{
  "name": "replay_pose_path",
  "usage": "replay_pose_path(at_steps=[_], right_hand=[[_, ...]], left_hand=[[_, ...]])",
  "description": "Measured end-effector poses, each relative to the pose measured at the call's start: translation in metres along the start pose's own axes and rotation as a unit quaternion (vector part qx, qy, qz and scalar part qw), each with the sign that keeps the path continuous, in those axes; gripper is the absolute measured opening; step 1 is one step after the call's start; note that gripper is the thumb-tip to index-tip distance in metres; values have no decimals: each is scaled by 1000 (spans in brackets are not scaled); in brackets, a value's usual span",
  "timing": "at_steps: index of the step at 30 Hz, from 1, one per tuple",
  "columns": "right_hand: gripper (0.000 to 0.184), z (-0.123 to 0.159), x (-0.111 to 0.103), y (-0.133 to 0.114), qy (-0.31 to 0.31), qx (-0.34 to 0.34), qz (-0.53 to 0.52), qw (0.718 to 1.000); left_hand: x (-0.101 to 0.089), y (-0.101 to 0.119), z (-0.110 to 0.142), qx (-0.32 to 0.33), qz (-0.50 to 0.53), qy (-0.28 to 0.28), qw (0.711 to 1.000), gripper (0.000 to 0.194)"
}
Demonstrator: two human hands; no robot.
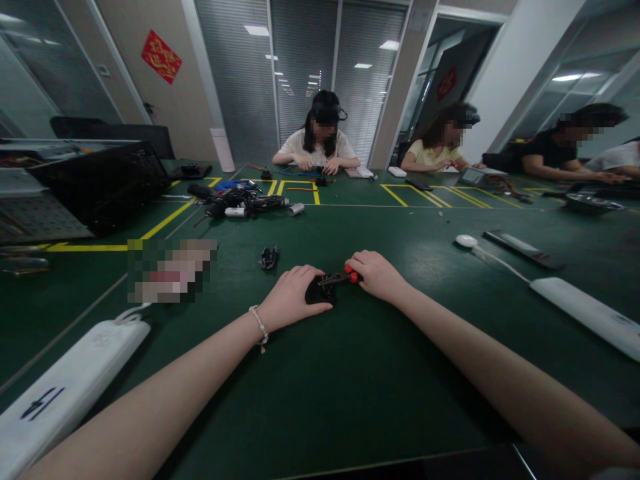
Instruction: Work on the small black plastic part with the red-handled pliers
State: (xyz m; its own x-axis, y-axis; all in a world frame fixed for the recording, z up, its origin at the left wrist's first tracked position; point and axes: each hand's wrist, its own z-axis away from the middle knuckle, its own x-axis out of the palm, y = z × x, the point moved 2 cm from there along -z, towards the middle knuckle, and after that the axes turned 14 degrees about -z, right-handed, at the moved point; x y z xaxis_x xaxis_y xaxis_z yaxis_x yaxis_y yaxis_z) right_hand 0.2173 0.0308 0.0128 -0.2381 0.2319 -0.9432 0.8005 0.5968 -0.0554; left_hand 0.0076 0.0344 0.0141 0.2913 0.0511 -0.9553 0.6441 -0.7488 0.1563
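Note:
My left hand (294, 293) is closed around a small black part (320, 292) on the green table, thumb in front and fingers behind. What kind of part it is, I cannot make out. From the right, my right hand (376, 272) grips needle-nose pliers (336, 277) by their red handles. The dark jaws point left and lie over the top of the black part; whether they pinch anything is too small to tell. Left of and beyond my left hand lies another small black piece (269, 257), with an uneven, open shape.
A pile of black tools and cables (235, 200) lies beyond on the green table (370, 373). White power strips lie left (75, 380) and right (585, 313). A dark flat device (523, 248) is at right, a black computer case (95, 187) far left. Several people sit opposite.

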Motion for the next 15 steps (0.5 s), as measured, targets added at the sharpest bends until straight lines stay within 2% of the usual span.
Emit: replay_pose_path(at_steps=[15], right_hand=[[31, 0, -1, -1, -4, 11, 4, 1000]], left_hand=[[0, -1, 0, 4, 1, 1, 1000, 53]])
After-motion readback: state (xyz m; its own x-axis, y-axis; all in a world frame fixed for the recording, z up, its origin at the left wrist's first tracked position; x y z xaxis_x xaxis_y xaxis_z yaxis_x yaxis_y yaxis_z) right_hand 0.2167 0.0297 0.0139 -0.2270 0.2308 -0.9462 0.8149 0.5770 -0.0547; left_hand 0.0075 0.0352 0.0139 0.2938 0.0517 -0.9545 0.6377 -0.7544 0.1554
